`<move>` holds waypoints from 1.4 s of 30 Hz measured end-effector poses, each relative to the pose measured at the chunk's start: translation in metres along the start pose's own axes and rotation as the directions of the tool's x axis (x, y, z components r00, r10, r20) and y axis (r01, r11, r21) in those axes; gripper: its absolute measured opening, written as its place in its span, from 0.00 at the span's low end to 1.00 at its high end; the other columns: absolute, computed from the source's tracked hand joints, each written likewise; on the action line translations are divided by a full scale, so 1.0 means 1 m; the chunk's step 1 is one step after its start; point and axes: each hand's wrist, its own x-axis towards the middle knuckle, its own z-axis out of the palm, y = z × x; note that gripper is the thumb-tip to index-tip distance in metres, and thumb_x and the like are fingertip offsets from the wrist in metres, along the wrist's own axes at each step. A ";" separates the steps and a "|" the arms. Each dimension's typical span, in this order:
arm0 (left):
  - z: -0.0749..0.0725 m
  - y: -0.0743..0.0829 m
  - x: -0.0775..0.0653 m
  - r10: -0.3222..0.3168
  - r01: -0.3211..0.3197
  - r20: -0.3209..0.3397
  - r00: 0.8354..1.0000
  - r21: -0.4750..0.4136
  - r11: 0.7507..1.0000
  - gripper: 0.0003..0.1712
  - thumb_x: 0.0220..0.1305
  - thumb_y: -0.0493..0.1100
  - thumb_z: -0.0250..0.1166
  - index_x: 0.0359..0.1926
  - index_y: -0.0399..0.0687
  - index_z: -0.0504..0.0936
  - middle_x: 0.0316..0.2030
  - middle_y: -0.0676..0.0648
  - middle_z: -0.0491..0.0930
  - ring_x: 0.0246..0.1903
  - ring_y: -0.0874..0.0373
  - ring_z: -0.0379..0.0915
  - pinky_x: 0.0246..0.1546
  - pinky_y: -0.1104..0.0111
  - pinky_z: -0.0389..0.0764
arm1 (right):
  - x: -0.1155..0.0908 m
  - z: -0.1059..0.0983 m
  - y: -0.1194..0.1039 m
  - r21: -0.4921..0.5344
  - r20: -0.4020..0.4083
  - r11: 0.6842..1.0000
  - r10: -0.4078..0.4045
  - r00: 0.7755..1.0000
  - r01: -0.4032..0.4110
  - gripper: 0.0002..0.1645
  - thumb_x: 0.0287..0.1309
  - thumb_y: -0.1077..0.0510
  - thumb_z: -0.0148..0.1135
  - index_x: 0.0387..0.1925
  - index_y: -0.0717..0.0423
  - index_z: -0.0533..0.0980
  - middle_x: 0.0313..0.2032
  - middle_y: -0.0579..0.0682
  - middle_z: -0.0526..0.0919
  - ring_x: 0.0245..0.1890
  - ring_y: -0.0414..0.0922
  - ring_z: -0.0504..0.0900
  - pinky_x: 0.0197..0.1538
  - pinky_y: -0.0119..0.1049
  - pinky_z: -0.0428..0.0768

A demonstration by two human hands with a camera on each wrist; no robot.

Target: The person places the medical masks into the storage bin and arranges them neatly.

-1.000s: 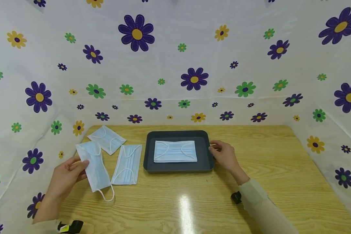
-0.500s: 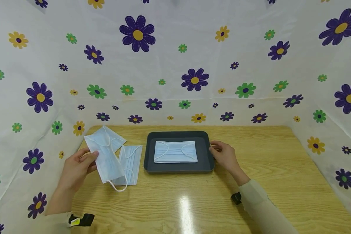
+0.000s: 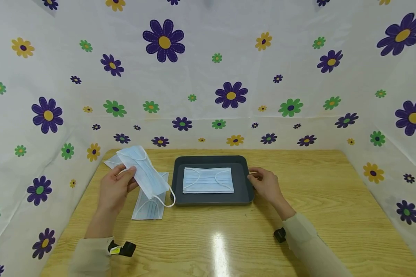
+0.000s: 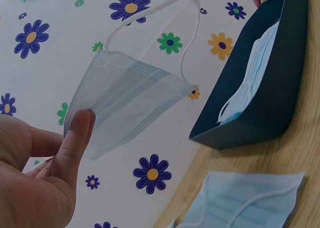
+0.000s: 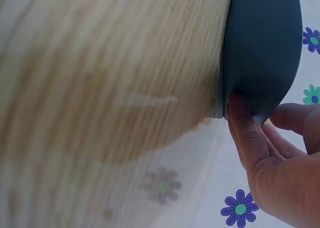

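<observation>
My left hand (image 3: pixel 115 189) pinches a light-blue disposable face mask (image 3: pixel 146 175) by its long edge, between thumb and fingers. The mask is raised and tilted, one white ear loop (image 4: pixel 187 43) hanging free. Beneath it, partly covered in the head view, lie two more masks: a front one (image 3: pixel 149 211) and a back one (image 3: pixel 113 161). A dark grey tray (image 3: pixel 211 198) stands at the centre, holding a neat stack of masks (image 3: pixel 208 180). At the tray's right end, my right hand (image 3: pixel 267 185) grips the rim, with fingertips on the outer wall (image 5: pixel 262 48).
The wooden table (image 3: pixel 308 192) meets a white flower-print cloth (image 3: pixel 201 77) at the back and both sides. Black camera straps circle both wrists; the left wrist camera (image 3: pixel 127 249) hangs over the table's front.
My left hand has carried its mask rightwards and slightly up, from the table's left side to near the tray's left edge. The right hand and tray have stayed put.
</observation>
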 end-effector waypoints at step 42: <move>0.135 -0.054 0.029 -0.099 0.029 -0.106 0.989 -0.524 0.851 0.13 0.80 0.33 0.56 0.60 0.34 0.77 0.34 0.49 0.88 0.34 0.60 0.89 0.40 0.69 0.89 | -0.003 0.000 -0.003 0.016 0.002 1.000 0.025 1.000 -0.025 0.19 0.73 0.61 0.64 0.60 0.66 0.81 0.49 0.67 0.89 0.46 0.60 0.89 0.47 0.48 0.88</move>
